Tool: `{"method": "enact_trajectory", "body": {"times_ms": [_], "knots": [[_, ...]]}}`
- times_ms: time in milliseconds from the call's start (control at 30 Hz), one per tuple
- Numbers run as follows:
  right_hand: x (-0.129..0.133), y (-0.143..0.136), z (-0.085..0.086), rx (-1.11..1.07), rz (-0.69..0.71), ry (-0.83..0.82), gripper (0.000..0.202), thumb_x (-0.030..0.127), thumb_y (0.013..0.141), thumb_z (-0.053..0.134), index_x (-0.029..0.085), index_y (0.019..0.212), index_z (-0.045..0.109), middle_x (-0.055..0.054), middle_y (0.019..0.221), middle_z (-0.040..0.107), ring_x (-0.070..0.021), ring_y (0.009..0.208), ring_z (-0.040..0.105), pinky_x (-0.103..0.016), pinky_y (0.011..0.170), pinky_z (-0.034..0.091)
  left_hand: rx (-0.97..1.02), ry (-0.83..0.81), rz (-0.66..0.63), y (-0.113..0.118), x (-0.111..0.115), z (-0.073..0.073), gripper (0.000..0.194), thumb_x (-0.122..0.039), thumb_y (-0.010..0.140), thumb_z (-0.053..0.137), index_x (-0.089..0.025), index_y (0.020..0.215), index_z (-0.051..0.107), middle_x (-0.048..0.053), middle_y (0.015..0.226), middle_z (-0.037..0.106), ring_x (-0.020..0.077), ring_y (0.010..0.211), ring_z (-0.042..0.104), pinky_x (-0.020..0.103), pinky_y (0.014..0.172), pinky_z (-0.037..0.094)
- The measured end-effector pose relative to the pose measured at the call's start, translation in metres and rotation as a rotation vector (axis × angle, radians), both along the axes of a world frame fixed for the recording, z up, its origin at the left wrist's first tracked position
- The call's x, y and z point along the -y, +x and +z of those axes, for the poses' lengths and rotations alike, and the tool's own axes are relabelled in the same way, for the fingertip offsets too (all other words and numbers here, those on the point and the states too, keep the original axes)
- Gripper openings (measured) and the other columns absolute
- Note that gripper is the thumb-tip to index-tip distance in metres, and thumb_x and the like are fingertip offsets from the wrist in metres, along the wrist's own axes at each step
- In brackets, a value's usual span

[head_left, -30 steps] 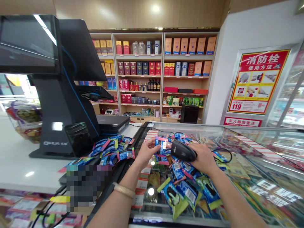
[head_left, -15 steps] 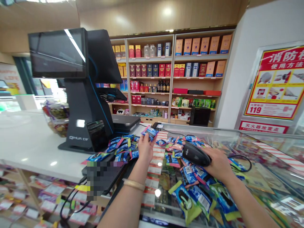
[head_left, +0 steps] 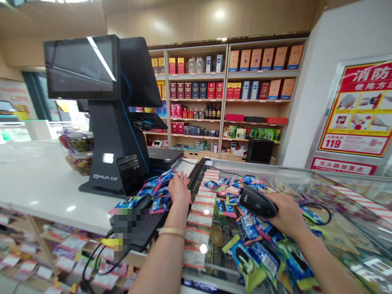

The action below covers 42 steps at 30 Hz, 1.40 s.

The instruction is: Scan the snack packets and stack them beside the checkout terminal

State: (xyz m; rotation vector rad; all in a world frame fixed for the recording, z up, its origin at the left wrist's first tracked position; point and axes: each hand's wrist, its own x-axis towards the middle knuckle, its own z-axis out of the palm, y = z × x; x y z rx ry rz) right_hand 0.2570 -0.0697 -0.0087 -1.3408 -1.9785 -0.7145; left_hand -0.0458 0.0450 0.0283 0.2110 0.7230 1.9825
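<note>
Left hand (head_left: 179, 186), fingers spread, lies over snack packets (head_left: 159, 203) at eight o'clock; its grip cannot be told. Right hand (head_left: 287, 213) holds the scanner (head_left: 257, 202) over a second pile (head_left: 248, 228) at four o'clock. Caution: a sweeping wrist could knock loosely heaped packets off the counter (head_left: 55, 196).

From my remote station, I viewed a white counter (head_left: 45, 183) bearing a black sales terminal (head_left: 105, 139), filled clear containers (head_left: 81, 147) and, beside the terminal's foot, a heap of small blue packets (head_left: 150, 188). More blue packets (head_left: 249, 228) lay scattered across the adjoining glass-topped case (head_left: 219, 261); behind, wall shelves (head_left: 197, 100) held boxed goods (head_left: 211, 90).
</note>
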Motion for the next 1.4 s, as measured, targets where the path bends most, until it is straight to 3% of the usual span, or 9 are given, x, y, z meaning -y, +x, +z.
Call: {"method": "enact_trajectory", "body": {"times_ms": [200, 333, 500, 700, 833, 900, 1133, 1300, 1400], "knots": [[0.000, -0.001, 0.001, -0.020, -0.014, -0.034, 0.026, 0.032, 0.072, 0.060, 0.022, 0.095, 0.069, -0.008, 0.096, 0.073, -0.0251, 0.085, 0.068, -0.035, 0.074, 0.050, -0.012, -0.063, -0.181, 0.003, -0.001, -0.007, 0.015, -0.017, 0.087, 0.054, -0.013, 0.101, 0.056, 0.019, 0.111, 0.064, 0.0214, 0.102, 0.067, 0.030, 0.083, 0.057], [0.000, 0.000, 0.001, -0.038, -0.011, -0.013, 0.028, 0.033, 0.071, 0.061, 0.022, 0.095, 0.069, -0.008, 0.096, 0.074, -0.0255, 0.085, 0.068, -0.035, 0.074, 0.050, -0.088, -0.065, -0.206, 0.002, -0.003, -0.009, 0.021, -0.019, 0.088, 0.054, -0.013, 0.108, 0.054, 0.016, 0.109, 0.064, 0.0169, 0.097, 0.067, 0.025, 0.082, 0.056], [-0.001, -0.001, 0.002, -0.071, 0.007, -0.004, 0.028, 0.036, 0.070, 0.061, 0.022, 0.094, 0.069, -0.008, 0.094, 0.074, -0.0257, 0.087, 0.068, -0.035, 0.075, 0.050, -0.328, -0.083, -0.327, 0.006, -0.001, -0.015, 0.012, -0.021, 0.085, 0.056, -0.013, 0.094, 0.058, 0.015, 0.102, 0.067, 0.0159, 0.091, 0.068, 0.026, 0.081, 0.054], [-0.002, -0.003, 0.002, -0.077, 0.012, -0.021, 0.030, 0.031, 0.069, 0.061, 0.022, 0.096, 0.068, -0.007, 0.098, 0.074, -0.0253, 0.089, 0.068, -0.036, 0.077, 0.049, -1.077, -0.069, -0.569, 0.036, 0.019, -0.032, 0.024, -0.029, 0.054, 0.080, -0.013, 0.068, 0.069, 0.009, 0.075, 0.069, 0.0348, 0.099, 0.062, 0.041, 0.092, 0.044], [-0.002, -0.003, 0.001, -0.078, 0.007, -0.031, 0.030, 0.030, 0.068, 0.061, 0.023, 0.096, 0.068, -0.007, 0.098, 0.073, -0.0254, 0.090, 0.068, -0.037, 0.078, 0.049, -1.978, -0.056, -0.438, 0.053, 0.033, -0.043, 0.051, -0.051, 0.064, 0.069, -0.016, 0.100, 0.070, 0.016, 0.110, 0.067, 0.0361, 0.114, 0.055, 0.044, 0.098, 0.038], [-0.002, -0.003, 0.001, -0.076, 0.005, -0.039, 0.028, 0.030, 0.069, 0.061, 0.023, 0.095, 0.068, -0.007, 0.097, 0.073, -0.0251, 0.090, 0.068, -0.037, 0.078, 0.048, -2.153, -0.088, -0.439, 0.057, 0.037, -0.046, 0.059, -0.055, 0.066, 0.066, -0.016, 0.111, 0.066, 0.019, 0.119, 0.061, 0.0357, 0.116, 0.053, 0.043, 0.098, 0.038], [-0.001, -0.004, 0.004, -0.085, 0.005, -0.047, 0.025, 0.031, 0.070, 0.062, 0.022, 0.093, 0.067, -0.007, 0.094, 0.073, -0.0245, 0.088, 0.068, -0.035, 0.077, 0.047, -2.027, -0.039, -0.551, 0.058, 0.042, -0.040, 0.045, -0.035, 0.061, 0.074, -0.019, 0.101, 0.059, 0.010, 0.103, 0.064, 0.0266, 0.100, 0.059, 0.034, 0.086, 0.044], [0.000, -0.006, 0.004, -0.081, -0.007, -0.055, 0.026, 0.031, 0.069, 0.063, 0.023, 0.093, 0.067, -0.007, 0.095, 0.073, -0.0249, 0.089, 0.067, -0.035, 0.077, 0.047, -1.749, 0.051, -0.486, 0.057, 0.039, -0.044, 0.054, -0.012, 0.048, 0.077, -0.020, 0.096, 0.055, 0.003, 0.091, 0.060, 0.0195, 0.083, 0.059, 0.027, 0.069, 0.044], [0.001, -0.007, 0.005, -0.080, -0.013, -0.064, 0.024, 0.031, 0.070, 0.062, 0.023, 0.092, 0.067, -0.006, 0.096, 0.073, -0.0246, 0.089, 0.067, -0.035, 0.077, 0.047, -1.467, 0.071, -0.557, 0.054, 0.032, -0.048, 0.056, -0.005, 0.047, 0.073, -0.021, 0.097, 0.054, -0.002, 0.077, 0.058, 0.0142, 0.065, 0.057, 0.023, 0.058, 0.042]]}}
